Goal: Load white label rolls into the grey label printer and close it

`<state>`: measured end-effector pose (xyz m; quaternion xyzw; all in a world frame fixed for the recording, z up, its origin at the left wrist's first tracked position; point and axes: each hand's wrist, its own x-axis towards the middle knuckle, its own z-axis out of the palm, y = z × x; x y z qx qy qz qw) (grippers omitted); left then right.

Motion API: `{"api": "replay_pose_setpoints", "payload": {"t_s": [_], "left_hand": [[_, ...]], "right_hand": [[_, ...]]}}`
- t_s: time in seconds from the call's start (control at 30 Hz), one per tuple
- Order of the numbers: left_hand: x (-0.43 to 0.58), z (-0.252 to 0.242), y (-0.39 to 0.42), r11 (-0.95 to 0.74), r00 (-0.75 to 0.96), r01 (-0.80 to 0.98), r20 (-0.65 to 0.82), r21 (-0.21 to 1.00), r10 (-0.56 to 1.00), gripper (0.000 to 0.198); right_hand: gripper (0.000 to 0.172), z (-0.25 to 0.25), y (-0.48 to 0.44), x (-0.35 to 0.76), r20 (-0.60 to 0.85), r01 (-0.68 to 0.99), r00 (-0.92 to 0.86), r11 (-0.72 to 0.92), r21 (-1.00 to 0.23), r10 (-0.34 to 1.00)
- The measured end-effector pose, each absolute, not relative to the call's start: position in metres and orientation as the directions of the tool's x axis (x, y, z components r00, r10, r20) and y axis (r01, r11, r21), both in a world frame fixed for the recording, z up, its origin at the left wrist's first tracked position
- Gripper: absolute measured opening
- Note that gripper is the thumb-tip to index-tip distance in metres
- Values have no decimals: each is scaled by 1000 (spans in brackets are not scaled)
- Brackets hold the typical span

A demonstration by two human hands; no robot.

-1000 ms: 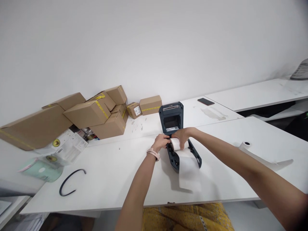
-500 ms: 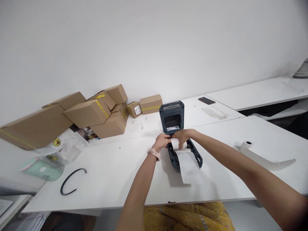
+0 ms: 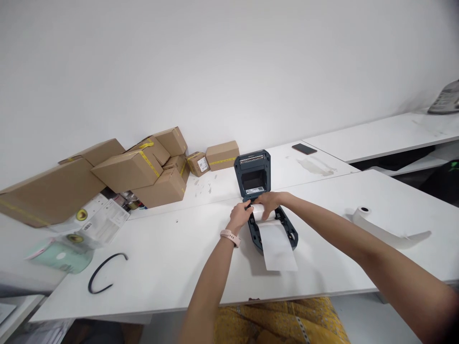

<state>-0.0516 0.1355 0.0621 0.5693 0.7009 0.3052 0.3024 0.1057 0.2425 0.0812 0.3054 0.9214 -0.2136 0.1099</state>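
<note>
A dark label printer [image 3: 292, 231] lies on the white table, its lid [image 3: 253, 175] standing up at the back. Inside sits a white paper roll [image 3: 258, 211], and a strip of its paper [image 3: 278, 246] hangs out over the front. My right hand [image 3: 269, 202] reaches in from above, fingers curled round the roll. At the printer's left rear edge, my left hand [image 3: 241, 213] is closed, its thumb by the roll's left end. Part of that grip is hidden. A pink watch band circles my left wrist.
Cardboard boxes [image 3: 125, 169] are piled at the back left. A black headband [image 3: 98, 272], a green pouch [image 3: 64, 255] and a clear-wrapped package [image 3: 103, 220] lie left. On the right is a partly unrolled paper roll [image 3: 364, 212]; a dark phone [image 3: 304, 149] lies behind.
My view has shifted slightly, so the scene sits a little further left. Both hands stay at the roll and printer, with only small finger movement.
</note>
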Motion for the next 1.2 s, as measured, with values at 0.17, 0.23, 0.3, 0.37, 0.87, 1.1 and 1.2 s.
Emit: {"api": "replay_pose_setpoints", "payload": {"t_s": [0.17, 0.23, 0.3, 0.37, 0.87, 1.1, 1.2], "left_hand": [[-40, 58, 126, 129, -152, 641, -39, 757, 988, 50], [-32, 55, 117, 130, -177, 642, -19, 756, 984, 53], [-23, 51, 97, 111, -249, 645, 70, 756, 966, 56], [-15, 44, 67, 40, -335, 669, 254, 742, 907, 59], [27, 9, -8, -459, 242, 888, 827, 22, 508, 15], [46, 18, -7, -509, 113, 847, 884, 152, 453, 23], [46, 8, -12, -507, 111, 845, 871, 170, 478, 26]], "right_hand": [[90, 77, 239, 109, -317, 606, -793, 721, -336, 520], [93, 76, 237, 112, -307, 606, -794, 719, -340, 524], [96, 76, 236, 113, -299, 609, -792, 713, -346, 532], [98, 77, 236, 114, -306, 614, -789, 705, -355, 533], [91, 85, 243, 109, -394, 607, -789, 695, -385, 471], [89, 79, 241, 111, -355, 590, -802, 725, -355, 479], [95, 72, 238, 116, -296, 583, -811, 740, -336, 505]]}}
